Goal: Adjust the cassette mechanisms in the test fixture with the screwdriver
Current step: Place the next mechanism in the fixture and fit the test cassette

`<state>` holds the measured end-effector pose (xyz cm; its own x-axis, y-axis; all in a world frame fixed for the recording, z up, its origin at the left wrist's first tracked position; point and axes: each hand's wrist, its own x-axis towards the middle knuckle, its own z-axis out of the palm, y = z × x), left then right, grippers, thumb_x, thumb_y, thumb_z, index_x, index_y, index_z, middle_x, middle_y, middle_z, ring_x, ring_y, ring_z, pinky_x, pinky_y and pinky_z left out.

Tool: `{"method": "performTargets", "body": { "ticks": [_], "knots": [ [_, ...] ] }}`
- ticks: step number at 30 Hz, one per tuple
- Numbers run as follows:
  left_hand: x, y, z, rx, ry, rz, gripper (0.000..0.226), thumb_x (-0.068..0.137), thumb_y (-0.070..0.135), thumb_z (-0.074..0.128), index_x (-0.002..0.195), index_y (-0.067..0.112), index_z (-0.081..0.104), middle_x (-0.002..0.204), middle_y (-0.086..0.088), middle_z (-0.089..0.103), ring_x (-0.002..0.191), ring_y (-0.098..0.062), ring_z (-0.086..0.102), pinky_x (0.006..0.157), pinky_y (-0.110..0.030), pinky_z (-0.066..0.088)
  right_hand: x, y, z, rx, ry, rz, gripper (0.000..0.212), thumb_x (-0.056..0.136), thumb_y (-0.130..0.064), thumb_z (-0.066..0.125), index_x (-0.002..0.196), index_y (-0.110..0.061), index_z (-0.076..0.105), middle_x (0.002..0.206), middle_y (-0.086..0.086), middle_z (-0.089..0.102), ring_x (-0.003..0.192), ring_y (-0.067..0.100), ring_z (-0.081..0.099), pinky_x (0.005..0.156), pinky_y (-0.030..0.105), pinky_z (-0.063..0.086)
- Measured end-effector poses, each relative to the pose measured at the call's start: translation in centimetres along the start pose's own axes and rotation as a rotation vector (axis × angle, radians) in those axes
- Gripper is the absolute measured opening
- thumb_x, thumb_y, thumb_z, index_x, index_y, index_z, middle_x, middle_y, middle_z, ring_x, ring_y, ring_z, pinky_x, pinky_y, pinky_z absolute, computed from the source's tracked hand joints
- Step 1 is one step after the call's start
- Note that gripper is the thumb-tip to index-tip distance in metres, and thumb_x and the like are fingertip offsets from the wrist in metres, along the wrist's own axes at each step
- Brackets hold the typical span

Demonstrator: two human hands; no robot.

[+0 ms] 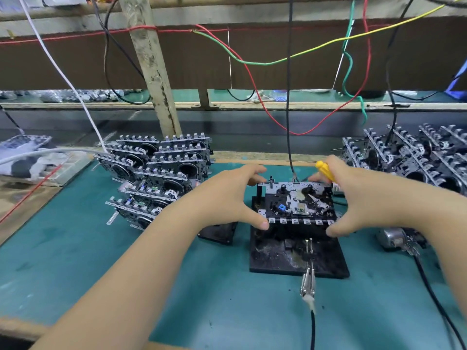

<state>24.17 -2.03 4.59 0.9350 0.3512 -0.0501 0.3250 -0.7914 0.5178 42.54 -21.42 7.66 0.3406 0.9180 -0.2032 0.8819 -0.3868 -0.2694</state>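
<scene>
- Spanning the cassette mechanism from both sides, seated on the black test fixture at the middle of the green worktop.
- Left hand spread: thumb at near-left corner, fingers curved over the far edge, apparently gripping.
- Right hand the same on the right, with yellow screwdriver tucked under curled fingers.
- Probably light but stiff: stamped metal frame, toothed edge, small plastic parts.
- Best held by the frame edges, never by the delicate levers or the blue part.
- More such mechanisms stacked left and right.
</scene>
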Motion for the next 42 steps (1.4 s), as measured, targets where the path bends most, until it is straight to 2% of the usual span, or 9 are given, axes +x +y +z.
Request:
{"method": "performTargets", "body": {
  "ticks": [2, 6, 11, 15, 20, 24, 33, 37, 42],
  "knots": [
    [-0.1, -0.1, 0.1, -0.015, 0.006, -0.002, 0.105, 0.065, 0.046, 0.090, 0.150, 0.036, 0.030, 0.143, 0.027, 0.049, 0.129, 0.008, 0.043, 0.098, -0.021, 0.034, -0.4, 0.3, -0.9, -0.006, -0.022, -0.014, 0.074, 0.062, -0.044, 0.092, 0.096, -0.041, 0.027, 0.145, -0.031, 0.042, 0.086, -0.022, 0.052, 0.063, 0.008, 0.041],
    [-0.4, -0.1, 0.3, -0.058, 0.017, 0.001, 0.102, 0.066, 0.047, 0.090, 0.148, 0.038, 0.030, 0.142, 0.029, 0.048, 0.126, 0.011, 0.044, 0.098, -0.021, 0.035, -0.3, 0.6, -1.3, 0.002, 0.031, 0.009, 0.071, 0.062, -0.041, 0.094, 0.093, -0.038, 0.031, 0.145, -0.028, 0.048, 0.115, 0.009, 0.056, 0.086, 0.033, 0.046],
    [-0.5, 0.0, 0.5, -0.129, 0.004, -0.028, 0.100, 0.066, 0.046, 0.090, 0.147, 0.040, 0.031, 0.141, 0.031, 0.047, 0.125, 0.013, 0.045, 0.095, -0.018, 0.036, -0.1, 0.8, -1.1, 0.002, 0.044, 0.005, 0.069, 0.062, -0.040, 0.094, 0.095, -0.036, 0.034, 0.138, -0.023, 0.052, 0.104, 0.002, 0.055, 0.072, 0.015, 0.038],
    [-0.8, 0.2, 0.6, -0.150, -0.004, -0.059, 0.100, 0.069, 0.045, 0.089, 0.150, 0.037, 0.030, 0.144, 0.029, 0.045, 0.130, 0.009, 0.044, 0.112, -0.030, 0.037, 0.0, 0.8, -0.8, 0.039, 0.044, 0.031, 0.070, 0.061, -0.037, 0.096, 0.095, -0.038, 0.035, 0.142, -0.022, 0.053, 0.117, 0.008, 0.052, 0.084, 0.029, 0.037],
    [-2.2, 0.0, 2.2, 0.161, -0.061, -0.286, 0.105, 0.081, 0.056, 0.073, 0.159, 0.029, 0.008, 0.165, 0.002, 0.016, 0.151, -0.024, 0.019, 0.118, -0.042, 0.029, -0.2, 1.2, -0.5, 0.107, 0.040, 0.056, 0.085, 0.061, -0.034, 0.096, 0.123, -0.033, 0.037, 0.145, -0.024, 0.051, 0.123, 0.010, 0.054, 0.089, 0.032, 0.038],
    [-3.1, -0.1, 4.4, 0.394, -0.089, -0.512, 0.073, 0.095, 0.056, 0.055, 0.152, 0.023, 0.024, 0.140, -0.015, 0.038, 0.134, -0.036, 0.034, 0.100, -0.045, 0.041, -0.3, 1.5, -0.2, 0.141, 0.054, 0.049, 0.079, 0.061, -0.033, 0.096, 0.114, -0.037, 0.037, 0.144, -0.024, 0.051, 0.120, 0.007, 0.053, 0.084, 0.027, 0.040],
    [-3.8, 2.7, 0.5, 0.134, 0.438, -0.105, 0.044, 0.085, 0.039, 0.063, 0.127, 0.027, 0.056, 0.118, 0.005, 0.059, 0.113, -0.017, 0.049, 0.089, -0.025, 0.038, -0.7, 1.5, 0.1, 0.157, 0.066, 0.035, 0.069, 0.065, -0.036, 0.094, 0.091, -0.046, 0.031, 0.143, -0.028, 0.050, 0.122, 0.010, 0.053, 0.092, 0.033, 0.040],
    [-2.1, 5.1, -0.1, -0.065, 0.251, 0.190, 0.028, 0.087, 0.031, 0.070, 0.115, 0.029, 0.066, 0.117, 0.015, 0.065, 0.108, -0.001, 0.054, 0.096, -0.014, 0.038, -1.0, 1.4, 0.4, 0.203, 0.096, 0.064, 0.081, 0.066, -0.036, 0.094, 0.114, -0.043, 0.030, 0.125, -0.036, 0.047, 0.117, 0.006, 0.048, 0.086, 0.025, 0.039],
    [-0.4, 4.6, 0.6, 0.018, 0.085, 0.219, 0.026, 0.098, 0.024, 0.061, 0.123, 0.029, 0.063, 0.138, 0.013, 0.059, 0.123, -0.005, 0.049, 0.097, -0.011, 0.032, -1.7, 2.0, 1.0, 0.302, 0.079, 0.076, 0.077, 0.075, -0.027, 0.089, 0.129, -0.031, 0.035, 0.155, -0.014, 0.040, 0.133, 0.008, 0.043, 0.097, 0.027, 0.035]
  ]
}}
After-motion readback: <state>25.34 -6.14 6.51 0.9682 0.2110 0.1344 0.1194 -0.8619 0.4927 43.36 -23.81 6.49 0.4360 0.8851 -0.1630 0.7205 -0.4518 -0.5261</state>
